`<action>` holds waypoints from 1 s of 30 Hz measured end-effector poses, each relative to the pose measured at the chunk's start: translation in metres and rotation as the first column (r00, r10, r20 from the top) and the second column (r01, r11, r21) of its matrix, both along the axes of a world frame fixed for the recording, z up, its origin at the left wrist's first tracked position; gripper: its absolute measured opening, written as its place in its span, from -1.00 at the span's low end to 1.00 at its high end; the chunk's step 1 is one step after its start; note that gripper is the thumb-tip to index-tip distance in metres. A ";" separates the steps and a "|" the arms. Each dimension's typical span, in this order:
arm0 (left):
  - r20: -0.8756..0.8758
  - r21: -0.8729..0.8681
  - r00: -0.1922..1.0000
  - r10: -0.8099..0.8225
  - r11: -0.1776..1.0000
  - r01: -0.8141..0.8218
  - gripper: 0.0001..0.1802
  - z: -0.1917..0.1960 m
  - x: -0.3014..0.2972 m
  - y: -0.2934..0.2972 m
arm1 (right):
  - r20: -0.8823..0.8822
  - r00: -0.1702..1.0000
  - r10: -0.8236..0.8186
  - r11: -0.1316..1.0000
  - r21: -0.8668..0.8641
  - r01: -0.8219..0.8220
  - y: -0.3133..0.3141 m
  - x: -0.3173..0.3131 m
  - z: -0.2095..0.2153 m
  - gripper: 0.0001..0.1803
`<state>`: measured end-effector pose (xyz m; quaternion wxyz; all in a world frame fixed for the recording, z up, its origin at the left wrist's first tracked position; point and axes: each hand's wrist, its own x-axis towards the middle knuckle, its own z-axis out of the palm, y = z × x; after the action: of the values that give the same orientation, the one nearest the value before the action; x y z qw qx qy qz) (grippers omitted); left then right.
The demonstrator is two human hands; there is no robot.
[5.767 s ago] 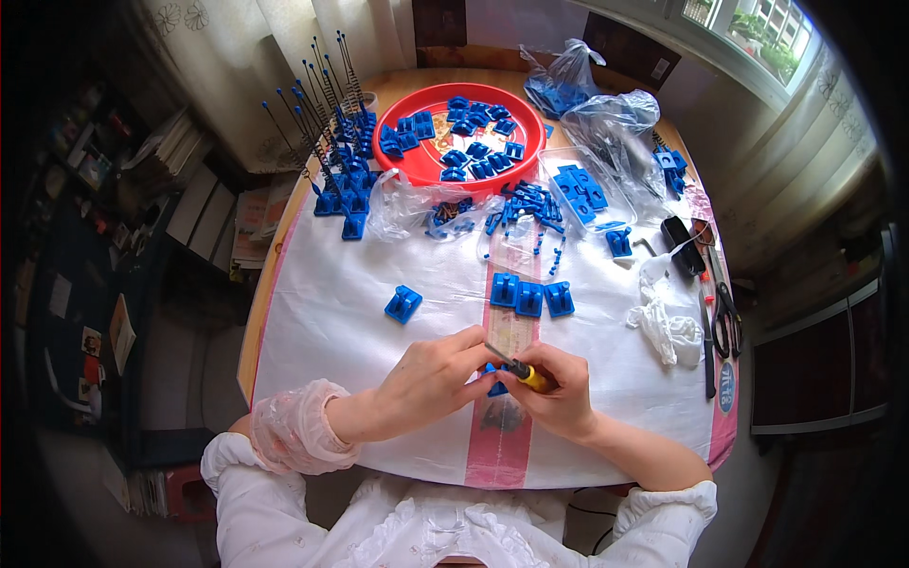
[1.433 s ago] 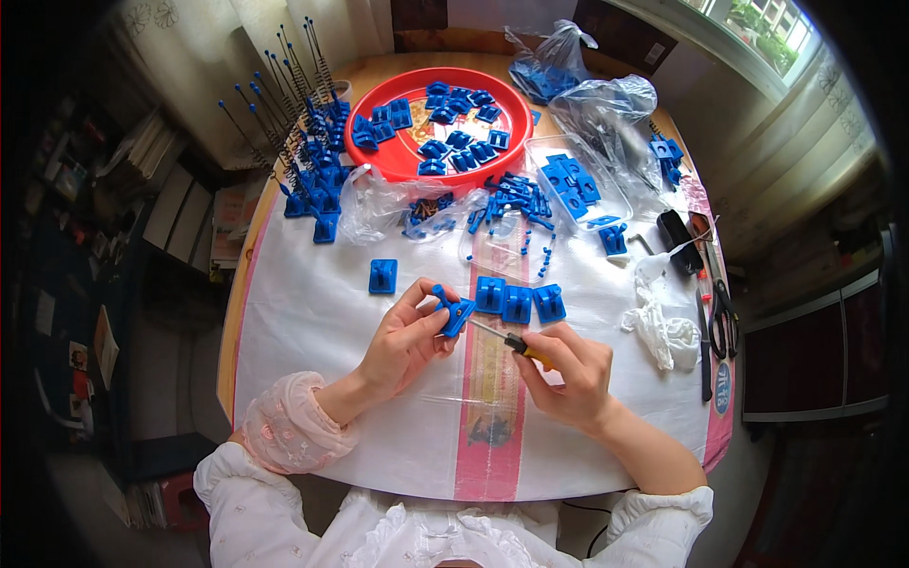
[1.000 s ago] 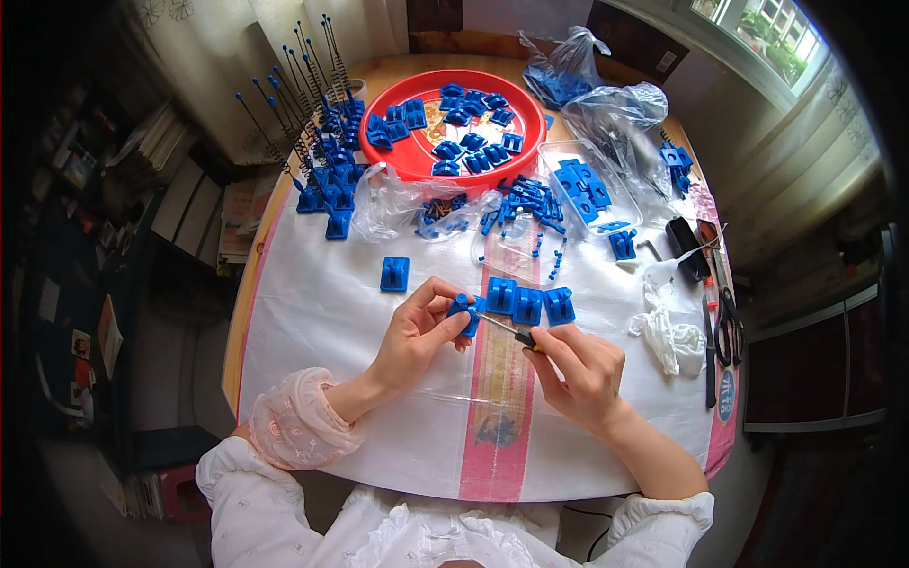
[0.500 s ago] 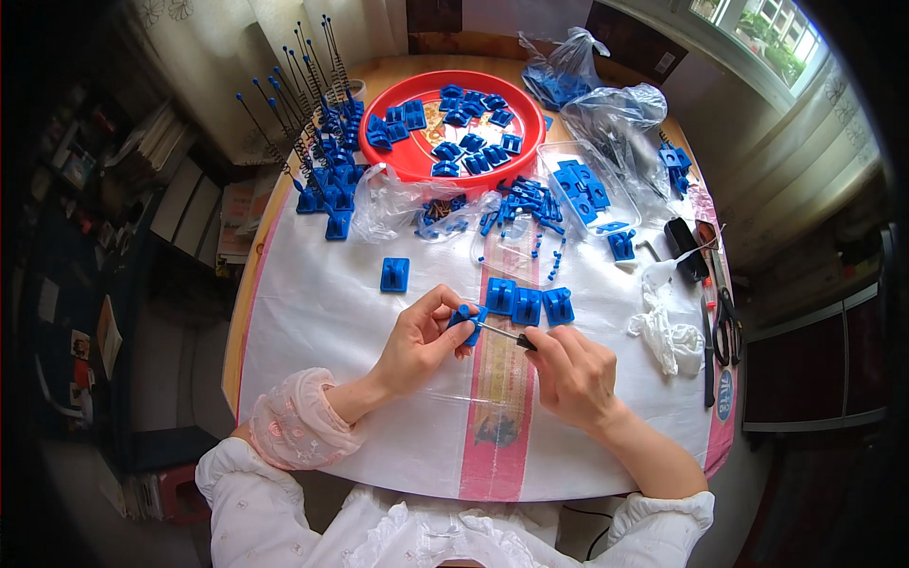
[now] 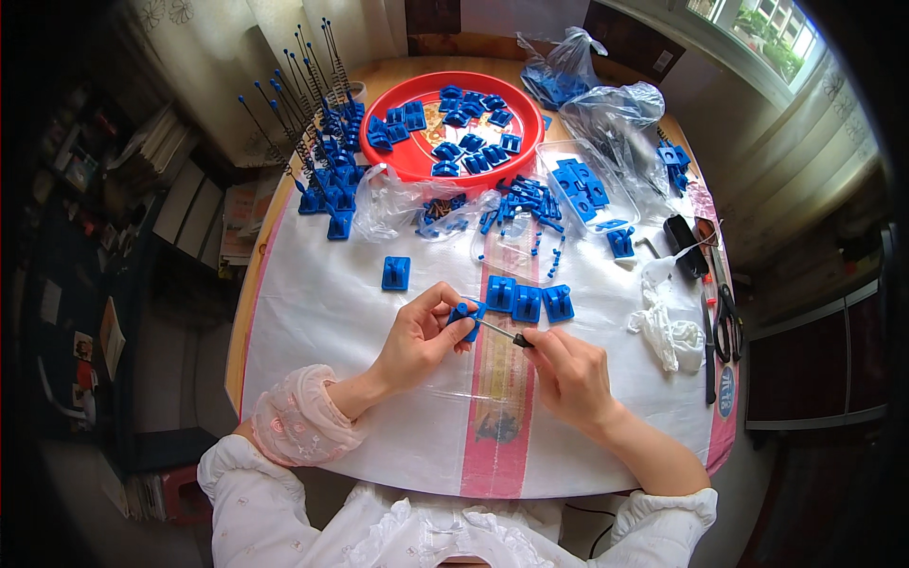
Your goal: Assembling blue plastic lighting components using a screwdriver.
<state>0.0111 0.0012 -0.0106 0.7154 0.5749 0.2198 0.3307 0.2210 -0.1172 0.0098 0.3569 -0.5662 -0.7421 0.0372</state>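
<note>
My left hand (image 5: 423, 336) pinches a small blue plastic part (image 5: 465, 313) just above the white table cover (image 5: 322, 312). My right hand (image 5: 568, 374) grips a screwdriver (image 5: 502, 334) whose thin metal shaft points up-left into that part. Right behind the hands, three blue blocks (image 5: 528, 301) lie in a row. A single blue block (image 5: 396, 273) sits to the left of them.
A red round tray (image 5: 417, 161) with several blue parts stands at the back. Blue bases with upright black rods (image 5: 317, 142) are at the back left. Clear plastic bags (image 5: 615, 114), loose blue pieces, white gloves (image 5: 668, 322) and scissors (image 5: 727, 322) lie to the right.
Since 5.8 s ago both hands moved away from the table's near edge toward the row of blue blocks. Over the last second the screwdriver tip stays in the blue part, hands nearly still.
</note>
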 end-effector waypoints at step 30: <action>-0.017 -0.056 1.000 -0.002 0.998 0.001 -0.88 -0.001 -0.001 0.001 | 0.038 0.997 -0.060 0.964 0.263 0.048 0.006 0.005 0.000 -0.77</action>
<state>0.0097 0.0024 -0.0118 0.7296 0.5576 0.2346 0.3190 0.2264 -0.1113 0.0100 0.4121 -0.5347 -0.7329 -0.0837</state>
